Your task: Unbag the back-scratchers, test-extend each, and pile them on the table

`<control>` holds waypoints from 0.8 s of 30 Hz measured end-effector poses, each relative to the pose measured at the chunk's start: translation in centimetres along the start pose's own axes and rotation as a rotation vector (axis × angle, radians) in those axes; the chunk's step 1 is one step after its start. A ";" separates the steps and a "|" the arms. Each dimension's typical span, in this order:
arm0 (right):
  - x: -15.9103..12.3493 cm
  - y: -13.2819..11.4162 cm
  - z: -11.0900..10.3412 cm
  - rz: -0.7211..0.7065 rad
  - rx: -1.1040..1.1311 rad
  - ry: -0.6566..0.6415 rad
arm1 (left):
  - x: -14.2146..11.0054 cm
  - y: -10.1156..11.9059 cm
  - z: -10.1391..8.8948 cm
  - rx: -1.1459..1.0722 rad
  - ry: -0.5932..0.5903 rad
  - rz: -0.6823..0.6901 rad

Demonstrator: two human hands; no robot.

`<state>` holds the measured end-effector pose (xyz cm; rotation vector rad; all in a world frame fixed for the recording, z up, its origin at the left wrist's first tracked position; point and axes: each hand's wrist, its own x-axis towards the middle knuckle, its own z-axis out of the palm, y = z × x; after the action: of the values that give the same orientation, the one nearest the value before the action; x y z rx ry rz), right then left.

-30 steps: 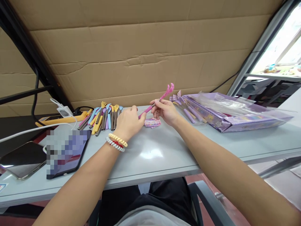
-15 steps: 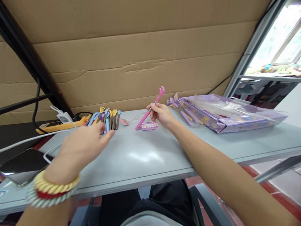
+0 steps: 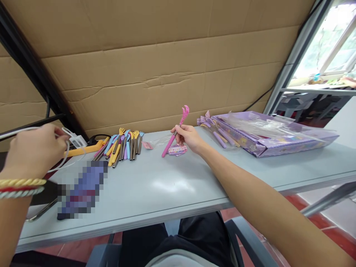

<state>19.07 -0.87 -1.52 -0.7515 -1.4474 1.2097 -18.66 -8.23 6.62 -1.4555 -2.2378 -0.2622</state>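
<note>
My right hand grips a pink back scratcher between thumb and fingers, its clawed head up and its handle slanting down to the left. Just below lie small pink printed cards on the desk. At the far left my left hand is raised, its fingers curled round a white cable. A white plug shows just right of these fingers. Between my hands, a pile of back scratchers in yellow, blue and purple with dark metal tubes lies on the desk.
A purple box with clear plastic bags stands on the right, bagged back scratchers beside it. A clear wrapper lies mid-desk. A pixelated blue-purple patch covers something at front left. Behind the desk rises a cardboard panel.
My left hand has moved left, away from the pile, and now holds the white cable. The pixelated patch has appeared at front left. My right hand still holds the back scratcher, slightly lower.
</note>
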 end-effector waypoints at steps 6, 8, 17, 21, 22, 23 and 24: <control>0.0 0.1 -0.2 -0.009 -0.015 0.002 | 1.1 2.5 0.3 0.063 0.057 0.023; 0.0 0.1 -0.3 -0.020 -0.017 -0.001 | 1.4 3.1 0.7 0.102 0.037 0.060; -0.2 -0.2 -0.2 -0.013 -0.037 -0.005 | -0.9 6.1 1.4 0.108 -0.165 0.223; -0.3 -0.2 -0.2 -0.005 -0.038 -0.006 | -1.6 6.1 2.5 -0.028 -0.199 0.282; -0.3 -0.2 -0.2 -0.003 -0.037 -0.004 | -1.8 6.2 2.5 -0.080 -0.216 0.244; -0.3 -0.2 -0.1 -0.002 -0.035 -0.003 | -2.1 6.3 2.5 -0.150 -0.241 0.194; -0.2 -0.2 -0.1 -0.003 -0.033 -0.002 | -2.5 6.5 2.2 -0.246 -0.276 0.143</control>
<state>19.29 -1.11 -1.44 -0.7706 -1.4724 1.1875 -12.57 -6.62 2.92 -1.8733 -2.3652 -0.3152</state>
